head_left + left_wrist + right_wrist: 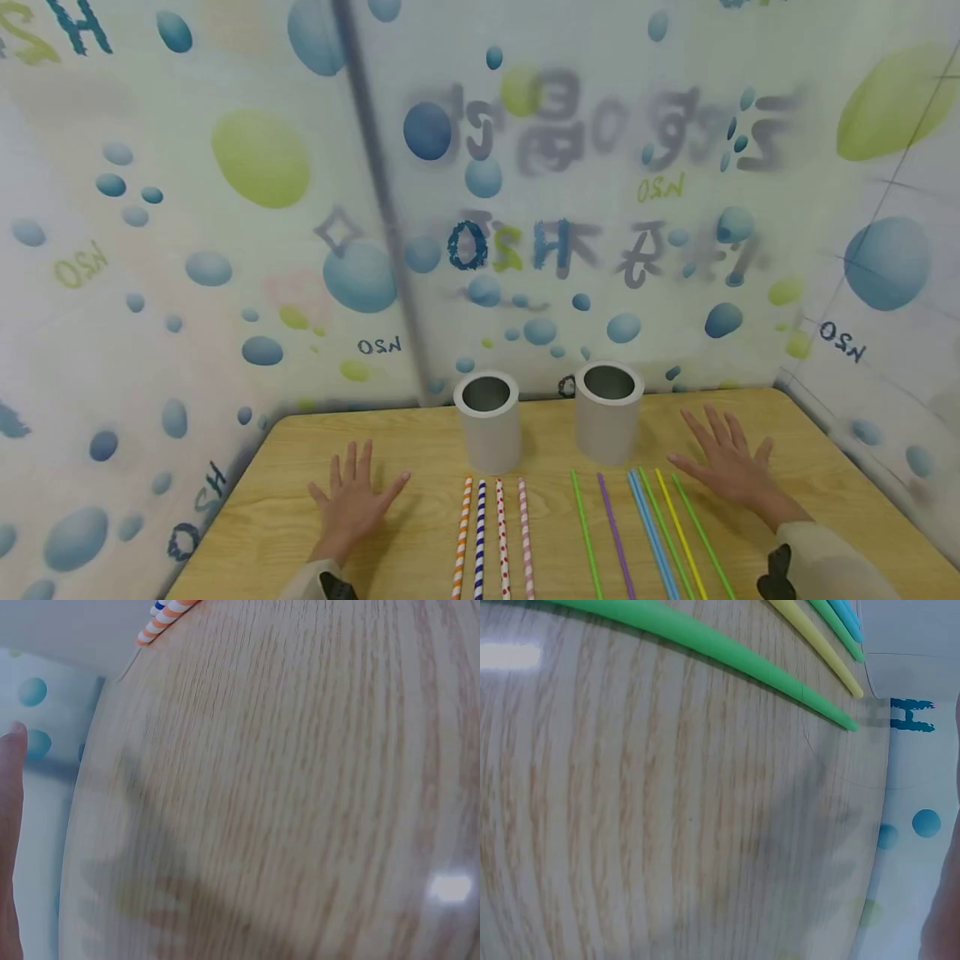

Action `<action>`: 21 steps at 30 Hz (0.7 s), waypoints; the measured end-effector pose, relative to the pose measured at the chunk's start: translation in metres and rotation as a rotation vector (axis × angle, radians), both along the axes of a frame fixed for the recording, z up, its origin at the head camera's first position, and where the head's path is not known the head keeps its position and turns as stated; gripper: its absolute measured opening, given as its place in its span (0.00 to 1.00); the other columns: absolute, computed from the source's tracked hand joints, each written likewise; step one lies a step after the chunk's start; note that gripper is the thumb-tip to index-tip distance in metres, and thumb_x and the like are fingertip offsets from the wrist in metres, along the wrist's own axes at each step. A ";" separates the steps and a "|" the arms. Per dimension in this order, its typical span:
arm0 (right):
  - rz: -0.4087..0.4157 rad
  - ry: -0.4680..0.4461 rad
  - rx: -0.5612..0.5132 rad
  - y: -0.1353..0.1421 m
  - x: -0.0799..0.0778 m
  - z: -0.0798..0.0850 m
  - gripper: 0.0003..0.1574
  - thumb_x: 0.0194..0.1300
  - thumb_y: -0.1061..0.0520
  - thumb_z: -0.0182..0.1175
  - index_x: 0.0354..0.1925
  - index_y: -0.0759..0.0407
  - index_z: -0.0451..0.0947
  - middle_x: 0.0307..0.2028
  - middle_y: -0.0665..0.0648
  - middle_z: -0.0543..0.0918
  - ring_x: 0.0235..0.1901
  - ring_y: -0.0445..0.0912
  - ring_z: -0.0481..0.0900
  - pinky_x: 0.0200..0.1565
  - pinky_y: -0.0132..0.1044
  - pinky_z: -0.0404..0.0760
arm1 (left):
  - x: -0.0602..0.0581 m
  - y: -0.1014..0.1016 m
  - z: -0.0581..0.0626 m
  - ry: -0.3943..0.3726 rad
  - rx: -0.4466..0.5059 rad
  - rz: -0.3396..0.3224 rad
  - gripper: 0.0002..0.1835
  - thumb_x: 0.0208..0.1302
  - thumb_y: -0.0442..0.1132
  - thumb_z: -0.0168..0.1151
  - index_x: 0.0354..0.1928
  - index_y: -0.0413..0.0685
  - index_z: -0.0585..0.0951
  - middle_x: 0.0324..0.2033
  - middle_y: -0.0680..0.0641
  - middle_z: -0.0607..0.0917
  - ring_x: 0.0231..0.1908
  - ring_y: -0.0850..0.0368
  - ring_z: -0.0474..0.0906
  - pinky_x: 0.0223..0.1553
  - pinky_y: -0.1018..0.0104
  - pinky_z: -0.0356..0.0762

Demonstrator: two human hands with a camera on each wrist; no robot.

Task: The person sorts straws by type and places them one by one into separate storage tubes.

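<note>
My left hand [351,504] is at the left of the wooden table, fingers spread and holding nothing. Beside it lies an orange-striped straw [462,537], followed by a blue-striped straw [480,537], a red-dotted straw [502,537] and a pink-striped straw [526,537]. On the right, my right hand [735,471] is likewise spread out with nothing in it, near a plain green straw [727,651] and a yellow straw [821,645]. Light blue straws [652,533], a purple straw [617,533] and more green ones lie further left. Whether either palm touches the table I cannot tell.
Two pale grey cylindrical containers stand upright behind the straws, a left container [492,442] and a right container [607,429]. A patterned curtain [225,350] with blue and green spots encloses the table [262,500] at the back and sides.
</note>
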State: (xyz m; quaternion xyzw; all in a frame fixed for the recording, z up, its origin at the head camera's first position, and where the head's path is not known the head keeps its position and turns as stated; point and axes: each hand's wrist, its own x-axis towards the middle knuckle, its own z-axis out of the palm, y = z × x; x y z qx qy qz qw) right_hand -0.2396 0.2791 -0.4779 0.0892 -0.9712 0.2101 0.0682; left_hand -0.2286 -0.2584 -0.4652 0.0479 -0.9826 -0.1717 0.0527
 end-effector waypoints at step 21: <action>0.405 -0.338 -0.361 -0.017 0.017 0.036 0.26 0.66 0.53 0.52 0.52 0.74 0.69 0.41 0.64 0.78 0.37 0.52 0.77 0.34 0.39 0.78 | -0.028 0.027 0.034 0.111 0.602 -0.149 0.17 0.60 0.39 0.61 0.49 0.37 0.78 0.35 0.43 0.83 0.33 0.51 0.79 0.31 0.60 0.79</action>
